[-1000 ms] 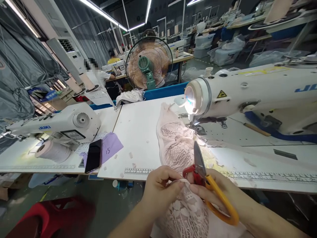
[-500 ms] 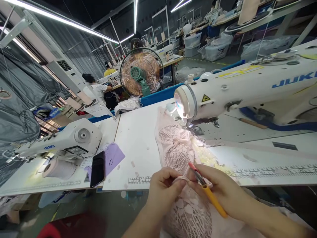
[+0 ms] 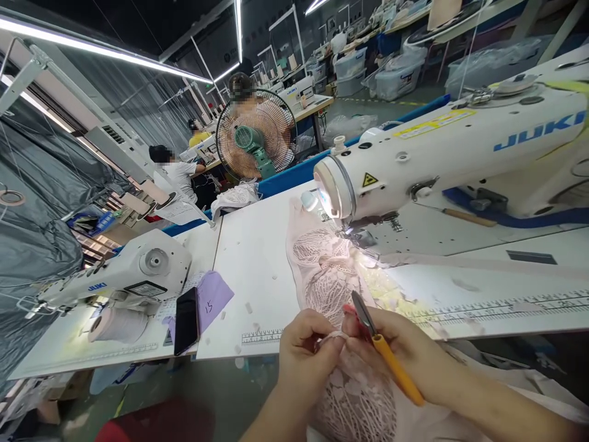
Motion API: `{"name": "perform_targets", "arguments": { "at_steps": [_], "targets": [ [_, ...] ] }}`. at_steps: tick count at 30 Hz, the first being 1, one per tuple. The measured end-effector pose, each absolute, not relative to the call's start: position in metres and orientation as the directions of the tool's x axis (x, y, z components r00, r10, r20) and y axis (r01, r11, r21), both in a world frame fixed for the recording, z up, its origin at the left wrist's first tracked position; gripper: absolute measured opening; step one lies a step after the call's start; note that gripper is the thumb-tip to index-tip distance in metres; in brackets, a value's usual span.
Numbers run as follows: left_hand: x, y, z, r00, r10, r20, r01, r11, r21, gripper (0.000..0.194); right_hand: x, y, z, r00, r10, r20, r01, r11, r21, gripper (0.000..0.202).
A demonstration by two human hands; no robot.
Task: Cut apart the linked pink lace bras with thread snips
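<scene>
My left hand (image 3: 308, 356) is closed, pinching the narrow edge of a pale pink lace garment (image 3: 363, 402) between thumb and finger. Close beside it, my right hand (image 3: 400, 344) is closed too. It holds a tool with an orange handle (image 3: 398, 371) and a dark metal blade pointing up and away; the tool's exact kind is unclear. Something red shows at those fingertips, and the same fabric edge meets them. More lace (image 3: 322, 261) runs up the table to the needle area of a lit white sewing machine (image 3: 386, 166). The garment's lower part hangs over the table edge.
On the left are a black phone (image 3: 186, 322), purple paper (image 3: 214, 299) marked 15, a thread cone (image 3: 118, 325) and a second sewing machine (image 3: 151, 261). A ruler strip (image 3: 506, 310) lines the table's front edge. A fan (image 3: 255, 138) and seated people are beyond.
The blade in my right hand has turned more upright, and the red piece now shows apart from its tip. My left hand keeps its pinch on the lace. The camera view has shifted slightly.
</scene>
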State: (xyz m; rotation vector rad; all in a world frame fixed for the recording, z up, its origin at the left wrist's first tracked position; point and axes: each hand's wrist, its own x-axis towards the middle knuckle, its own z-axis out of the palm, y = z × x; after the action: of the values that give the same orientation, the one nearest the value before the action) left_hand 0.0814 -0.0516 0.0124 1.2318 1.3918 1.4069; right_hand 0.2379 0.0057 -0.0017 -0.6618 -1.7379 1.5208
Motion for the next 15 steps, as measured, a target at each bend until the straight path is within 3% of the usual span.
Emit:
{"name": "perform_targets", "arguments": {
  "at_steps": [9,15],
  "targets": [
    [0.083,-0.052,0.017,-0.195,0.981,0.025,0.123,-0.001,0.992,0.027,0.235,0.006,-0.012,-0.619,0.772,0.143,-0.091,0.110,-0.990,0.040],
    [0.082,-0.057,0.015,-0.218,0.968,0.126,0.163,-0.091,0.982,0.029,0.236,0.002,-0.019,-0.631,0.767,0.117,-0.064,0.098,-0.993,0.030]
  ]
}}
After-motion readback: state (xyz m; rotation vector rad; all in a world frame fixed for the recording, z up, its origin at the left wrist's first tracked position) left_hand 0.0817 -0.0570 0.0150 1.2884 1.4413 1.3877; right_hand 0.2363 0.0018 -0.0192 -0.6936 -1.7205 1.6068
